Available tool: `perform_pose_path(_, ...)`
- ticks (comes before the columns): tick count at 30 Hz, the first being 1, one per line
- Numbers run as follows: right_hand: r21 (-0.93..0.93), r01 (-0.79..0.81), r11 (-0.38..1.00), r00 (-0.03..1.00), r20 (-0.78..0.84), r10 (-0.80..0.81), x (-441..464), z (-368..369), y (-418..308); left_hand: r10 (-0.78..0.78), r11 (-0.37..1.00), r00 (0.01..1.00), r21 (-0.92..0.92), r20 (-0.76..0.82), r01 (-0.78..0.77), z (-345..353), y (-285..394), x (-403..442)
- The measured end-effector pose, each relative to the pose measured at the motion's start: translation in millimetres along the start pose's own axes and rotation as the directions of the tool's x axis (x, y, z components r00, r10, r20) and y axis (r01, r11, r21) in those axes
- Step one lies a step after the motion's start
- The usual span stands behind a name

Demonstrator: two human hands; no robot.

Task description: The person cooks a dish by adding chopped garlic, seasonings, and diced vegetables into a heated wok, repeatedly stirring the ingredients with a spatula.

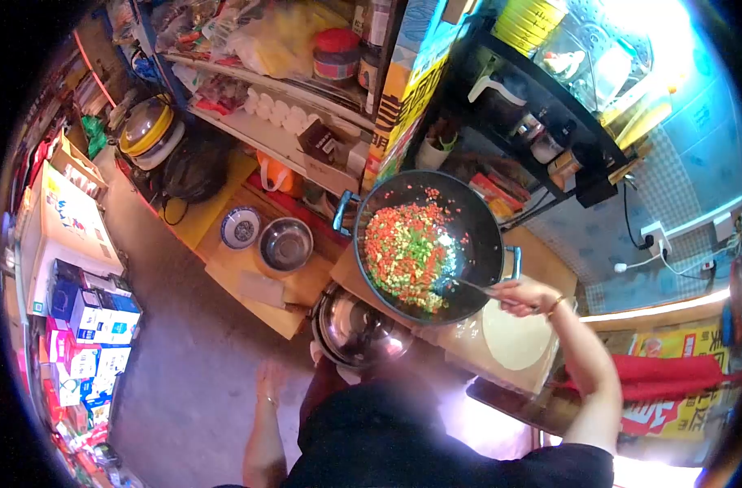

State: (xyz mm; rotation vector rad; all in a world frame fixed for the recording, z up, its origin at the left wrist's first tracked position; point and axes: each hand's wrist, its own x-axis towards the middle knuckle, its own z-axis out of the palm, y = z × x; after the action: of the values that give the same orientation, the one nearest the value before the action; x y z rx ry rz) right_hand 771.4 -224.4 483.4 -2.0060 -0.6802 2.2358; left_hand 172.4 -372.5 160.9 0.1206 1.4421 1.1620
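A dark wok (478, 220) with two blue-grey handles holds chopped red, green and pale pieces (407, 248), heaped on its left and lower side. My right hand (524, 297) is wrapped round the handle of a metal utensil (475, 287), whose far end reaches into the food. A pale round sheet (513, 335) lies just below that hand. My left hand (271, 381) hangs low over the floor, away from the wok, its fingers blurred. Between the two hands is a shiny metal pot or lid (359, 325).
A steel bowl (285, 244) and a patterned bowl (240, 228) stand left of the wok. Behind it is a black rack (541, 154) with jars. Shelves (281, 85) hold bags and eggs. Boxes (102, 317) are stacked at far left.
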Motion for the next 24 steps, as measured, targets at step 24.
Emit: perform_pose_path(24, -0.549, 0.119, 0.827, 0.945, -0.193, -0.264, -2, 119, -14, -0.092, 0.947, 0.994, 0.313, 0.064, 0.068, 15, 20, 5)
